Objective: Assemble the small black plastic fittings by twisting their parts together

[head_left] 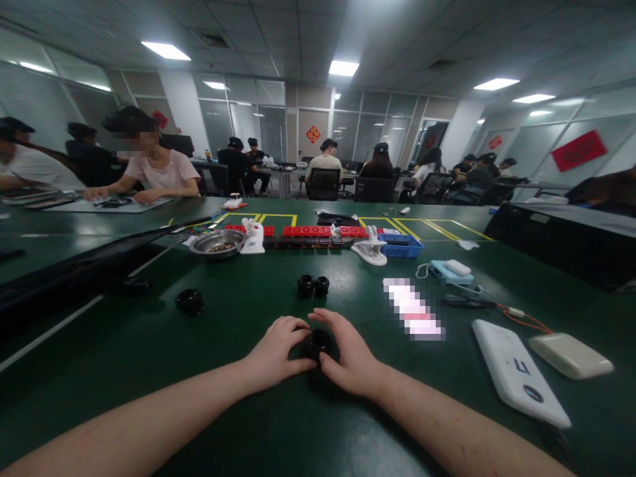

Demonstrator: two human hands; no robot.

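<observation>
A round black part with a hollow top [320, 340] stands on the green table close in front of me. My left hand [277, 351] curves round its left side, thumb at the front and fingers behind. From the right, my right hand [352, 354] grips it the same way, its thumb on the near side. The lower part of the piece lies in shadow. Just beyond my hands two similar black round parts, a larger one [306, 285] and a smaller one [322, 286], stand side by side. Another black round part [189, 301] sits farther left.
Toward the back are a metal bowl [201, 248] of small pieces, a red strip [308, 230], two white clip-like stands [253, 237] and a blue tray [405, 246]. A white device [517, 371] and cables are at right. A person [154, 165] works across the table at left.
</observation>
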